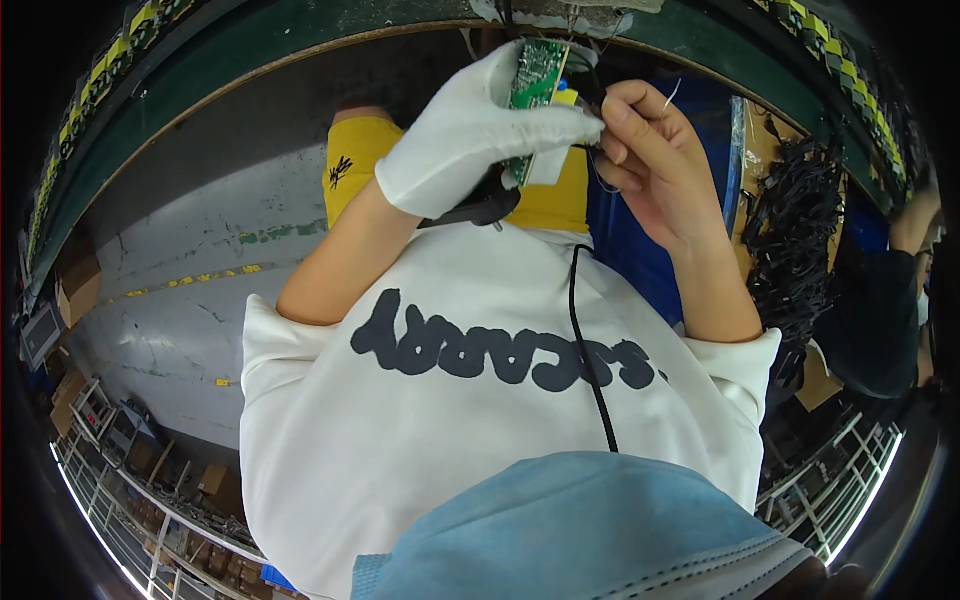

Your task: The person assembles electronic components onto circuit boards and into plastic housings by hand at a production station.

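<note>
mask (570, 525), circuit board (537, 78) in left hand (470, 135)

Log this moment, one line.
left hand: gloved, holding green circuit board; right hand: bare, at thin white wire; black cable pile: at right

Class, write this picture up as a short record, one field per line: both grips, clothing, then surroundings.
Left grip: gloved in white, holding a green board
Right grip: bare, fingertips together beside the board; what they pinch is unclear
Clothing: white shirt, yellow shorts, blue mask
Ahead: green bench edge
Right side: heap of black cables
Far right: another person's dark sleeve
</note>
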Available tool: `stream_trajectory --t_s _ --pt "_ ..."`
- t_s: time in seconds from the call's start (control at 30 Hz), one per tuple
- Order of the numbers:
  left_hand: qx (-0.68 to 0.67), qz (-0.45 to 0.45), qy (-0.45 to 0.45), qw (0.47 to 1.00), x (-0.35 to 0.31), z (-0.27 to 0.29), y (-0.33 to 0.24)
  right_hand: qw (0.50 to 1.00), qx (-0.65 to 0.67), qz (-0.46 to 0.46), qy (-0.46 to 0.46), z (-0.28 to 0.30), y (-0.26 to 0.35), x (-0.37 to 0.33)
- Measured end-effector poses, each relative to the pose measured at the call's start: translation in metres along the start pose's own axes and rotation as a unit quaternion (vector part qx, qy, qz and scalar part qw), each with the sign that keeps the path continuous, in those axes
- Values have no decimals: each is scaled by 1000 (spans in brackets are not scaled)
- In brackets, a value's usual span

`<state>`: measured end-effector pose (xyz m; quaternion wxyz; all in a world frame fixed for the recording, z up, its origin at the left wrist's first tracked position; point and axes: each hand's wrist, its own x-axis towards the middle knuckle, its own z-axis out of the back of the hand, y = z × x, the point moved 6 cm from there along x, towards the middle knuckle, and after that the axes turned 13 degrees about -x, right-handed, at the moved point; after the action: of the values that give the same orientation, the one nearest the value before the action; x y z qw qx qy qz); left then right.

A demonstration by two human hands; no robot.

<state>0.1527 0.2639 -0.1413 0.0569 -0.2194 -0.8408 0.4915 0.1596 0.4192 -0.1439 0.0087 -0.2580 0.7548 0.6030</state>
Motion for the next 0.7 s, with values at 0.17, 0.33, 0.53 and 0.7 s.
stream_trajectory --t_s 0.17,0.33,0.53,0.7 --pt "37 -48 -25 998 11 -3 -6 999 24 6 26 7 4 8" --pt "44 -4 -15 999 8 -9 -12 999 18 17 21 9 6 8" --pt "40 -42 -27 998 5 -12 -17 999 18 20 22 7 6 6" --pt "31 -18 -14 999 4 -10 -16 999 16 25 24 6 7 6"
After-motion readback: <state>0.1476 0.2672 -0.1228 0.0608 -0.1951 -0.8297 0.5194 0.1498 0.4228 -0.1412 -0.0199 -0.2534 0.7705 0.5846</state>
